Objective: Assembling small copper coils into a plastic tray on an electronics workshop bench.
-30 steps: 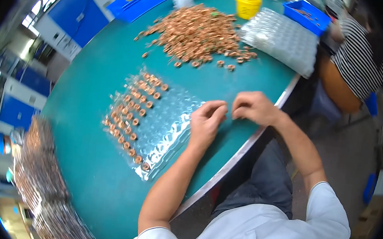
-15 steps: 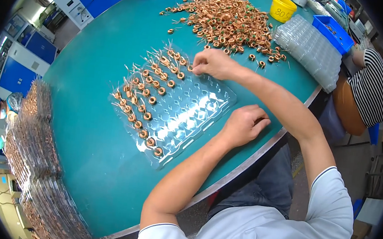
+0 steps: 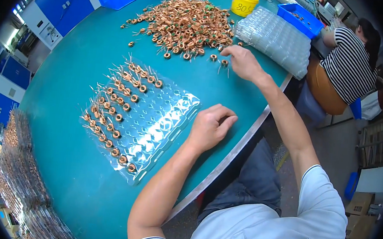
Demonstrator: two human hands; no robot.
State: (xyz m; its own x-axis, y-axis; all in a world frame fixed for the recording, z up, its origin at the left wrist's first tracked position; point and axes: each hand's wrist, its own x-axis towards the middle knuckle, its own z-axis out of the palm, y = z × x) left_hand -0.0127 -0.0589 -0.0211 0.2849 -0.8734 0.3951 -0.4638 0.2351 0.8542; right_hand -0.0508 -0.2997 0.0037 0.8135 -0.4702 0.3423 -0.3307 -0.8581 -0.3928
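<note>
A: Where do we have our right hand point(image 3: 246, 64)?

B: Out over the green tabletop point(image 3: 63, 154), at the near right edge of a heap of loose copper-wound rings point(image 3: 187, 27) with thin wire leads. Our fingers are bent and drawn close together, right beside a single copper-wound ring point(image 3: 224, 63) lying off the heap. We can't tell whether the fingertips have hold of anything.

A: And our left hand point(image 3: 211, 126)?

B: It's down low, just right of a clear plastic tray point(image 3: 156, 107) with moulded pockets. The fingers are loosely curled, the thumb near the forefinger. The palm is turned from us, so we can't tell if anything is in it.

A: How does the tray look to us?

B: Its far left part carries rows of seated copper-wound rings point(image 3: 120, 100), leads pointing mostly outward; the part nearer us is bare and glossy.

A: What else do we have around?

B: A stack of empty clear plastic trays point(image 3: 274, 40) right of the heap, a round yellow bucket point(image 3: 245, 2) behind it, a shallow blue plastic bin point(image 3: 300, 21) beyond, and tall stacks of ring-filled trays point(image 3: 27, 174) along the left edge.
</note>
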